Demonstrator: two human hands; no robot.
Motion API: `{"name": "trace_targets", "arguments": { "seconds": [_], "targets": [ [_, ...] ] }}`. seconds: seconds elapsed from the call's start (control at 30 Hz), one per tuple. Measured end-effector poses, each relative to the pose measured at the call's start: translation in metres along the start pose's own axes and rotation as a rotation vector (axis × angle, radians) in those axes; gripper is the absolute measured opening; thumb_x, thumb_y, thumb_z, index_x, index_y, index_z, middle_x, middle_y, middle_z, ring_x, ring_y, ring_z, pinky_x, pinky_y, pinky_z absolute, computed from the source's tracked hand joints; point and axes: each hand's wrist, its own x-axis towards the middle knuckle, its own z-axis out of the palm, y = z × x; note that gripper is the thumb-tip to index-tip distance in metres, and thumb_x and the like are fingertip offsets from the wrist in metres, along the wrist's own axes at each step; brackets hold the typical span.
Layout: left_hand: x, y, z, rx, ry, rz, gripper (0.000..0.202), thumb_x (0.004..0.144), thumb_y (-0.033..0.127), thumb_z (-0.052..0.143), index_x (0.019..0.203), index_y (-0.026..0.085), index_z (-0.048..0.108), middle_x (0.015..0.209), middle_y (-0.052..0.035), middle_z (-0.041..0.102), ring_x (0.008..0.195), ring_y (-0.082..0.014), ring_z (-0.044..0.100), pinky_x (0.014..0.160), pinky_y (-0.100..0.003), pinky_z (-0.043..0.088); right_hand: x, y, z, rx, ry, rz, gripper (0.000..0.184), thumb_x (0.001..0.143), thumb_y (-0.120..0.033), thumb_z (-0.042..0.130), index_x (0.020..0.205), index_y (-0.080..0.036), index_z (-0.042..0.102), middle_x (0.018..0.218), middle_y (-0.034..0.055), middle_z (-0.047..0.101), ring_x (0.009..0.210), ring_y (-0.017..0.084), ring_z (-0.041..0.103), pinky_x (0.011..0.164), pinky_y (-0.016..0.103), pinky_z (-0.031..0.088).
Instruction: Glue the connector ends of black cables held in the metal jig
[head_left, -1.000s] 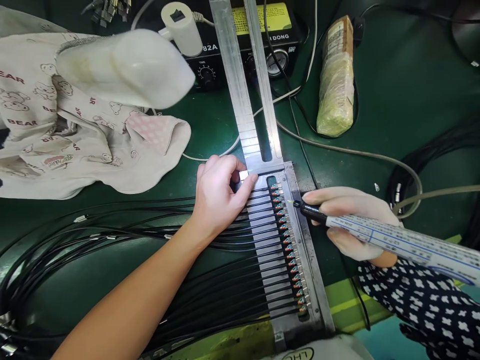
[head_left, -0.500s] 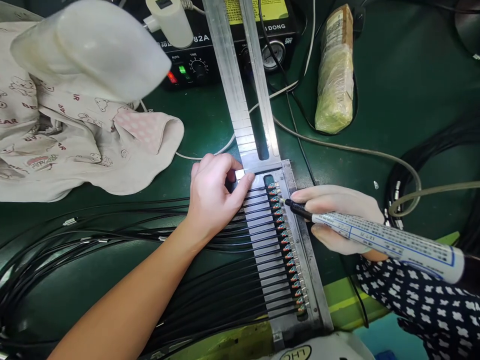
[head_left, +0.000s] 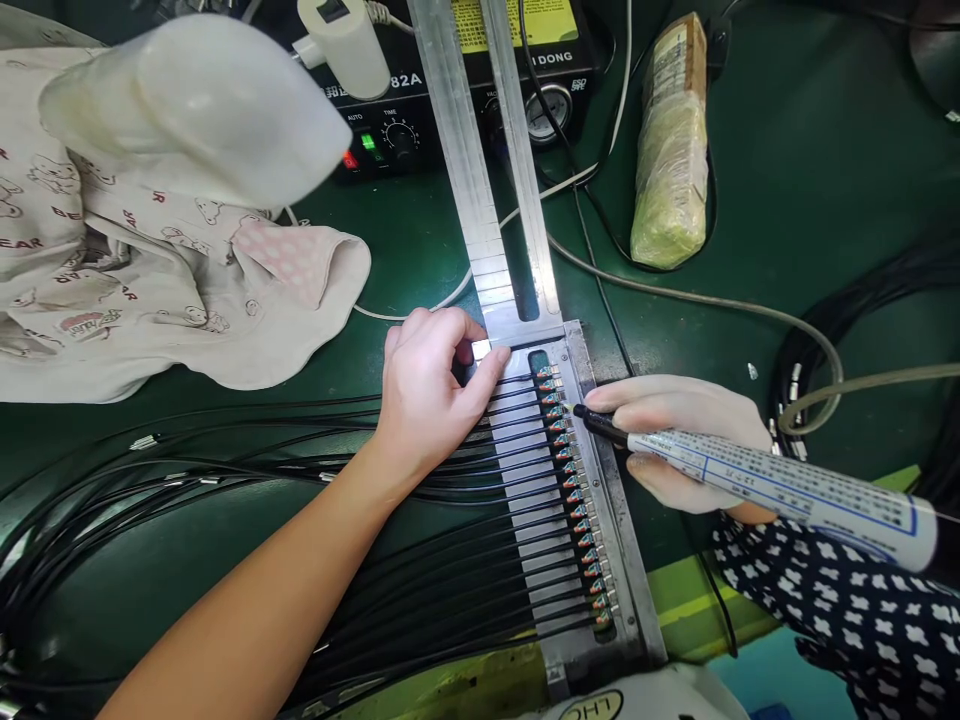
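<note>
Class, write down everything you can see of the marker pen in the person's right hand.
The marker pen has a long white barrel printed with blue lines and small text, ending in a narrower black tip. It lies tilted, tip pointing down and inward, gripped between the thumb and fingers of the right hand. Its tip sits right beside the row of cable connectors.

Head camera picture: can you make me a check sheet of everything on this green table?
surface: green mat, shiny.
job's things: metal rack holding a row of black cables with tiny colored plugs.
clutter: bear-print cloth; taped package.
hands: left hand is against a small metal piece; right hand holds a marker pen near the plugs.
cables: gray cord crosses the mat.
surroundings: black machine with a dial; long metal rail; dotted sleeve.
</note>
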Motion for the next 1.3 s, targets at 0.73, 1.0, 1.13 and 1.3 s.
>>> {"name": "trace_targets", "arguments": {
  "seconds": [0.73,1.0,1.13,1.3],
  "targets": [
    [-0.0007,-0.0002,0.0004,-0.003,0.007,0.008,0.017,0.088,0.033,0.066,0.082,0.022,0.054,0.073,0.0015,0.057,0.078,-0.0186,0.052,0.079,-0.035,0.039,0.0036,-0.0023,0.0045,0.032,0.047,0.06,0.042,0.082,-0.019,0.075,0.123,-0.026,0.065,0.114,0.0095,0.076,0.101,0.026,0.076,0.086,0.039,0.069],
    [-0.0009,-0.0004,0.0004,0.011,0.001,0.002,0.018,0.088,0.035,0.066,0.082,0.022,0.054,0.074,0.0012,0.057,0.078,-0.0187,0.053,0.08,-0.036,0.039,0.0022,-0.0021,0.0028,0.042,0.028,0.031,0.048,0.081,-0.019,0.076,0.126,-0.027,0.064,0.114,0.0083,0.076,0.097,0.026,0.077,0.08,0.04,0.07],
    [-0.001,-0.0013,0.0011,0.013,0.004,0.004,0.018,0.088,0.035,0.066,0.082,0.022,0.054,0.074,0.0012,0.057,0.078,-0.0186,0.053,0.079,-0.036,0.039,0.0002,-0.0016,0.0035,0.033,0.048,0.04,0.044,0.079,-0.017,0.076,0.122,-0.024,0.067,0.112,0.0098,0.077,0.096,0.026,0.077,0.08,0.039,0.07],
    [-0.0009,-0.0009,0.001,-0.001,0.015,0.015,0.018,0.088,0.033,0.066,0.082,0.022,0.055,0.073,0.0017,0.056,0.077,-0.0179,0.052,0.079,-0.035,0.039,0.0013,0.0007,0.004,0.046,0.035,0.001,0.043,0.081,-0.02,0.077,0.123,-0.021,0.066,0.113,0.0109,0.077,0.098,0.026,0.077,0.082,0.038,0.07]
  ]
}}
